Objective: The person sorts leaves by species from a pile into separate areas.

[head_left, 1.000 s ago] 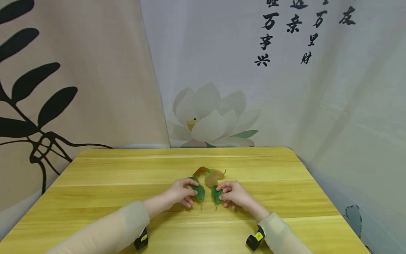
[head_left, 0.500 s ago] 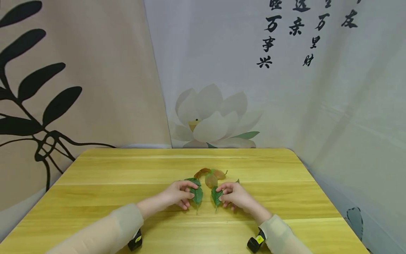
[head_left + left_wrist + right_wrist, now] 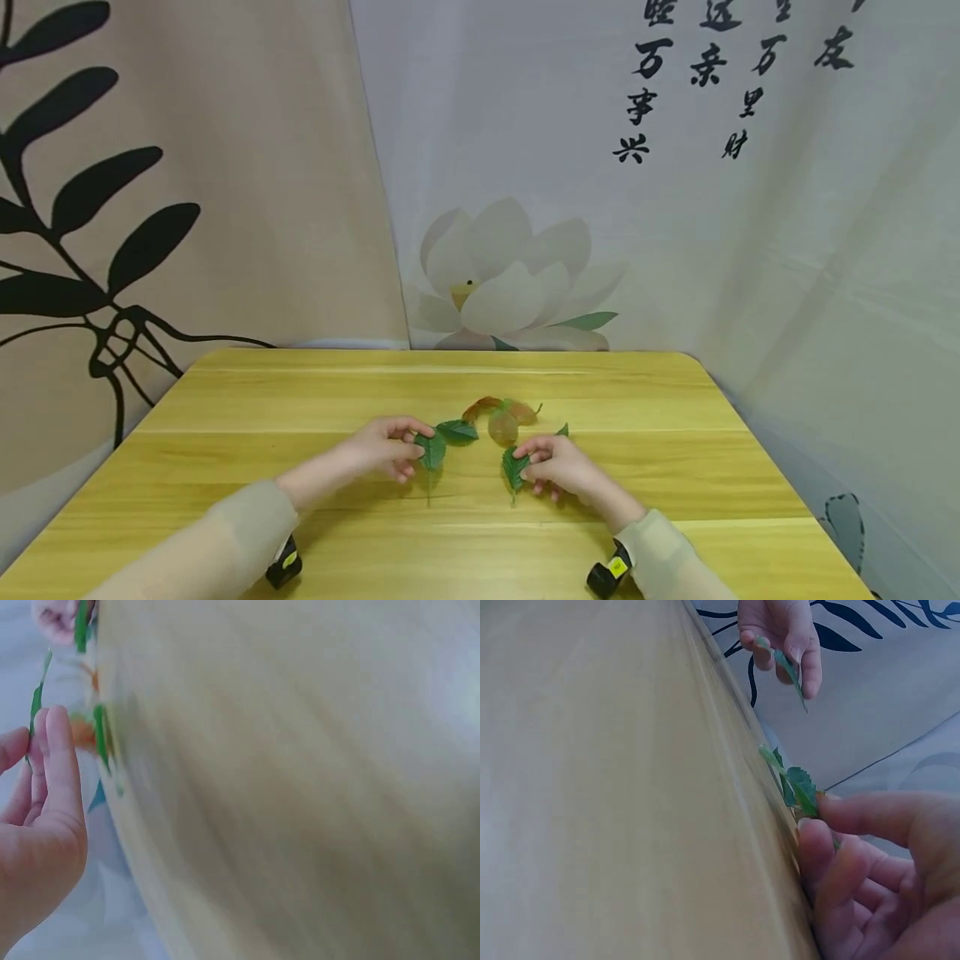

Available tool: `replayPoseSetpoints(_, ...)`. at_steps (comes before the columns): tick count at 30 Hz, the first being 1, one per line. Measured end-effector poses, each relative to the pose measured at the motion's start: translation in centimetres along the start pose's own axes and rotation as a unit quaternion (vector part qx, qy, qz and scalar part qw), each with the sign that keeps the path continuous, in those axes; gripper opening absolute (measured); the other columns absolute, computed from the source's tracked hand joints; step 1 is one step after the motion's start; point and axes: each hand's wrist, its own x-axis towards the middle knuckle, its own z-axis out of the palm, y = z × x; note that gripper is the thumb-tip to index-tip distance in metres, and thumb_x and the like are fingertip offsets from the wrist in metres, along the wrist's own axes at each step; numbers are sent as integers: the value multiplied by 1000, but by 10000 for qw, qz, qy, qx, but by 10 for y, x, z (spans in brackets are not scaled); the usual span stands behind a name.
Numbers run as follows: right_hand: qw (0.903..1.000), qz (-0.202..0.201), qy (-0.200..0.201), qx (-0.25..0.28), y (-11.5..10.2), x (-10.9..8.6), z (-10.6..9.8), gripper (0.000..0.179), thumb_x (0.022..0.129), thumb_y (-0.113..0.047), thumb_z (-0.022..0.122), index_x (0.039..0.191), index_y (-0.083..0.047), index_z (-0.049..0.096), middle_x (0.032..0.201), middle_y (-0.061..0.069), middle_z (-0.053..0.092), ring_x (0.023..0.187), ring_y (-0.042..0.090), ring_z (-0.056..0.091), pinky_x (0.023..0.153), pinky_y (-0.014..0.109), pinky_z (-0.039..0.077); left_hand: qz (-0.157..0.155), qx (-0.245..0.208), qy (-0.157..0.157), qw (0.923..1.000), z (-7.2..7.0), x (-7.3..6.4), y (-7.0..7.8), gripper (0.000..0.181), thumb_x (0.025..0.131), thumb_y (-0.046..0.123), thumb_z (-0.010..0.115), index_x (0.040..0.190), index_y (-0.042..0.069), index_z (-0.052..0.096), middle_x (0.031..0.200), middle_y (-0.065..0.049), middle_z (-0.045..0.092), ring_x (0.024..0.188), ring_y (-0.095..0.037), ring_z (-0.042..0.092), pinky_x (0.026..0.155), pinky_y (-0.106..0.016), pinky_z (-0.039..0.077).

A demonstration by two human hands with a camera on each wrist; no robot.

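My left hand [image 3: 382, 450] pinches a serrated green leaf [image 3: 431, 452] between thumb and fingers, its thin stem pointing toward me. Just right of it, another green leaf [image 3: 457, 432] lies on the table. My right hand [image 3: 564, 468] holds a second green leaf [image 3: 513, 468] by its edge. Between and beyond the hands are reddish-brown leaves [image 3: 502, 427], close together. A green leaf tip [image 3: 563, 430] shows behind the right hand, the rest hidden. In the left wrist view the pinched leaf [image 3: 36, 705] appears edge-on; the right wrist view shows the right hand's leaf [image 3: 802, 791] at the fingertips.
The leaves are over a light wooden table [image 3: 300, 392] with rounded far corners. Behind it hangs a cloth backdrop [image 3: 525, 125] printed with a lotus, dark leaves and writing. Each wrist bears a small black camera, such as the black device [image 3: 607, 575] on the right.
My left hand has moved left with its leaf, away from the reddish leaves, uncovering the green leaf on the table. The right hand has stayed nearly still with its leaf.
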Motion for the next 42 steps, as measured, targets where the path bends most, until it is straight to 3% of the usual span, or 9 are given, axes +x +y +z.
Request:
replayPoseSetpoints(9,10000,-19,14,4,-2,0,1,31,84,-6,70,114,0,63,79,6,59,56,15,59,39,22,40,321,569,288,9974,-52,-23,6,39,93,10,65,128,-4,56,98,-14,45,75,-30,65,65,-41,58)
replayPoseSetpoints(15,10000,20,55,29,-3,-2,1,31,83,-5,70,113,1,63,79,6,59,55,15,58,39,22,39,286,866,586,9941,-91,-35,5,41,93,13,66,129,-3,56,106,-17,45,84,-38,64,61,-39,57)
replayPoseSetpoints(22,9999,57,54,75,-1,-1,0,31,83,-4,70,112,1,63,78,6,59,55,13,58,38,20,40,212,1225,891,9882,-131,-47,-2,42,93,17,66,130,-2,57,102,-15,49,82,-30,63,57,-35,53)
replayPoseSetpoints(32,9997,83,17,220,10,2,-1,30,84,-5,70,112,1,63,82,7,59,55,12,59,40,19,41,215,1799,1360,9740,-173,-57,-25,36,101,13,51,132,-5,54,98,-14,58,77,-30,58,58,-38,50)
replayPoseSetpoints(37,9996,116,54,250,8,3,0,30,84,-5,70,113,1,63,82,7,59,55,12,59,40,19,42,199,2071,1649,9641,-187,-59,-35,35,102,14,49,129,-8,55,109,-19,59,71,-27,53,56,-37,48)
replayPoseSetpoints(42,9994,185,96,274,7,3,-1,30,84,-5,70,113,1,63,83,7,59,55,12,59,40,19,42,174,2286,1664,9590,-203,-58,-45,34,102,12,46,127,-11,55,116,-27,56,61,-19,47,54,-33,45)
